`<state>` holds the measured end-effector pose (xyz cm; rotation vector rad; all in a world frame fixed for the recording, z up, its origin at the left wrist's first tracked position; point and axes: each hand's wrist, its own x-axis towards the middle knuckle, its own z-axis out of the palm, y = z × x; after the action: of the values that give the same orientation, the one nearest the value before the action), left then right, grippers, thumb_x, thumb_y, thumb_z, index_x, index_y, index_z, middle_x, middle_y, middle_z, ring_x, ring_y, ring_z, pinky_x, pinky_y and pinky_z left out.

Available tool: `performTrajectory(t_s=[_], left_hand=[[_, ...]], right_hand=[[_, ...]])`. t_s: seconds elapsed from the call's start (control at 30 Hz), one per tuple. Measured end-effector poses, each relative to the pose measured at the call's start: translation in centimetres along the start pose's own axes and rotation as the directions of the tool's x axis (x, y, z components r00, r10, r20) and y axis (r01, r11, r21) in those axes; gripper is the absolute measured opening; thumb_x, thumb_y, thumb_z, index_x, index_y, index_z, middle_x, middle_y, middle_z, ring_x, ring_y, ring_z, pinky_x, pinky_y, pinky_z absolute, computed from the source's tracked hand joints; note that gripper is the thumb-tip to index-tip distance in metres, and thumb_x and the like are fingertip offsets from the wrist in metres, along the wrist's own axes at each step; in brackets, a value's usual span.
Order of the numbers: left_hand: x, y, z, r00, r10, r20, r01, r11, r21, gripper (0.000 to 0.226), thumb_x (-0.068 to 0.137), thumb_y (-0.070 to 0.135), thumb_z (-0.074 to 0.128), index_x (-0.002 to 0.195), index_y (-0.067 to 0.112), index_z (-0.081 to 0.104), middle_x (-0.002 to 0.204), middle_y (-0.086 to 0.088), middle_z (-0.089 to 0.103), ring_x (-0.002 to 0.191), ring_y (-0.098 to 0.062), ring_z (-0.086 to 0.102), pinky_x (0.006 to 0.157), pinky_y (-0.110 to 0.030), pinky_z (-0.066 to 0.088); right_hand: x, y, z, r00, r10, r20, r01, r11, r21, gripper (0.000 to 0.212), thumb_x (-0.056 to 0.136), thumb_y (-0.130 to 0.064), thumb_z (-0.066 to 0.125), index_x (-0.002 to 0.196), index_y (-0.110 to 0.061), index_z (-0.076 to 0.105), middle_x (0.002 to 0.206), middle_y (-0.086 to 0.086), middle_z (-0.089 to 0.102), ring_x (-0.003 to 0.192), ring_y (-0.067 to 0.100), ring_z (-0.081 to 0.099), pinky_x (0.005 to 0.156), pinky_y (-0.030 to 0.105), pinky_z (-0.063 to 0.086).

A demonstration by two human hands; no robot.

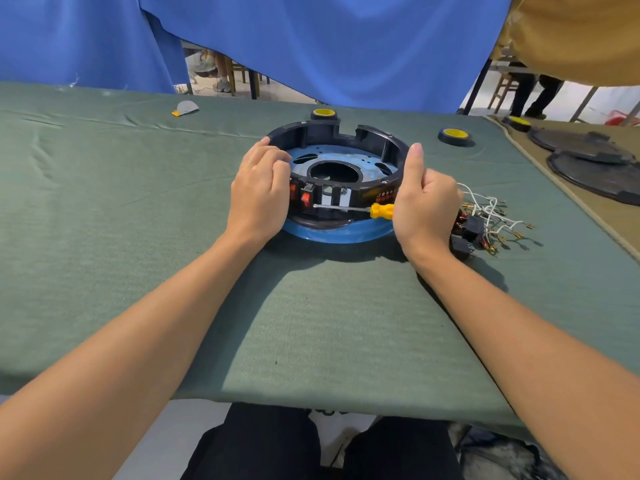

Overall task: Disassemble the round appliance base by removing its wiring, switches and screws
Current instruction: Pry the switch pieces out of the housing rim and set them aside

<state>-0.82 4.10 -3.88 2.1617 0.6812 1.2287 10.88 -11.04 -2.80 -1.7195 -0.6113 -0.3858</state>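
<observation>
The round appliance base [346, 140], black with a blue underside, lies on the green cloth at table centre. Two red rocker switches [305, 198] sit in its near wall. My left hand [261, 195] grips the base's left rim, fingers curled over the edge. My right hand [424, 206] holds a yellow-handled screwdriver [381, 211]; its thumb points up beside the right rim. The metal shaft runs left, its tip at the red switch. A heap of removed black switches [467, 235] and white wires [491, 213] lies just right of my right hand.
Two black rolls with yellow cores [454, 136] [324, 114] stand behind and right of the base. Black round covers [595, 168] lie at far right on a tan cloth. A small grey and orange scrap [185, 108] lies far left. Blue curtain [311, 39] hangs behind the table.
</observation>
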Motion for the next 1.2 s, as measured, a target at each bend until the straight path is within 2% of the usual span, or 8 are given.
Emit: performTrajectory(t_s=[0.17,0.4,0.53,0.7,0.87,1.07,1.13,1.2], left_hand=[[0.0,-0.1,0.1,1.000,0.001,-0.012,-0.001,1.000,0.025,0.042,0.092,0.018,0.029,0.101,0.007,0.068,0.110,0.013,0.052,0.135,-0.014,0.040,0.092,0.003,0.016],[-0.1,0.1,0.4,0.999,-0.050,-0.016,0.051,0.998,0.041,0.041,0.093,0.021,0.029,0.093,0.008,0.068,0.116,0.005,0.064,0.141,-0.010,0.034,0.096,-0.017,0.026],[-0.2,0.2,0.7,0.998,-0.045,-0.042,0.049,0.994,0.095,0.044,0.093,0.024,0.027,0.099,0.006,0.066,0.123,-0.004,0.061,0.139,-0.014,0.035,0.102,-0.022,0.027],[-0.4,0.1,0.7,0.998,-0.046,-0.038,0.051,0.989,0.141,0.043,0.094,0.026,0.025,0.101,0.008,0.064,0.124,-0.004,0.059,0.137,-0.013,0.034,0.097,-0.019,0.026],[-0.4,0.4,0.6,0.998,-0.037,-0.060,0.053,0.954,0.296,0.046,0.094,0.030,0.024,0.103,0.012,0.065,0.128,0.000,0.058,0.136,-0.010,0.036,0.092,-0.036,0.037],[-0.6,0.4,0.7,0.996,-0.035,-0.078,0.059,0.945,0.323,0.041,0.095,0.029,0.028,0.101,0.012,0.066,0.126,0.000,0.061,0.135,-0.011,0.039,0.096,-0.040,0.034],[-0.5,0.4,0.6,0.998,-0.017,-0.066,0.035,0.959,0.280,0.043,0.094,0.029,0.028,0.102,0.012,0.066,0.123,0.000,0.062,0.134,-0.012,0.040,0.097,-0.036,0.031],[-0.4,0.3,0.3,0.998,0.003,-0.068,0.012,0.978,0.210,0.043,0.095,0.028,0.029,0.103,0.012,0.068,0.120,0.000,0.065,0.132,-0.013,0.042,0.096,-0.031,0.027]], right_hand=[[1.0,0.3,1.0,0.994,0.067,-0.087,-0.077,0.991,-0.110,0.064,0.102,-0.040,0.035,0.043,-0.015,0.029,0.040,-0.003,0.033,0.044,0.016,0.035,0.046,0.032,0.026],[4.0,1.5,1.8,0.977,0.187,0.101,-0.164,0.966,-0.200,0.062,0.101,-0.044,0.034,0.049,-0.011,0.042,0.053,0.001,0.046,0.074,0.027,0.053,0.069,0.044,0.042],[4.9,1.6,2.5,0.983,0.146,0.108,-0.113,0.957,-0.267,0.062,0.101,-0.046,0.031,0.052,-0.011,0.044,0.058,0.002,0.049,0.085,0.031,0.054,0.065,0.037,0.030],[4.1,1.7,2.1,0.983,0.170,0.073,-0.145,0.953,-0.267,0.063,0.101,-0.048,0.028,0.052,-0.011,0.045,0.063,0.006,0.053,0.087,0.033,0.058,0.066,0.043,0.041],[2.2,1.4,-1.9,0.957,-0.169,0.238,0.257,0.874,-0.412,0.065,0.098,-0.060,0.020,0.054,-0.016,0.035,0.050,-0.002,0.041,0.053,0.025,0.043,0.050,0.031,0.022],[-0.3,2.0,-7.0,0.699,-0.351,0.623,0.702,0.503,-0.505,0.058,0.083,-0.075,0.033,0.065,-0.021,0.047,0.055,-0.009,0.044,0.058,0.027,0.053,0.052,0.029,0.026],[-0.9,2.5,-8.3,0.696,-0.389,0.603,0.704,0.535,-0.468,0.046,0.087,-0.056,0.046,0.062,-0.018,0.043,0.053,-0.014,0.033,0.057,0.031,0.052,0.056,0.030,0.027],[-0.8,2.1,-8.6,0.792,-0.303,0.530,0.556,0.715,-0.423,0.042,0.091,-0.051,0.045,0.064,-0.019,0.039,0.056,-0.008,0.038,0.060,0.030,0.048,0.057,0.033,0.028]])
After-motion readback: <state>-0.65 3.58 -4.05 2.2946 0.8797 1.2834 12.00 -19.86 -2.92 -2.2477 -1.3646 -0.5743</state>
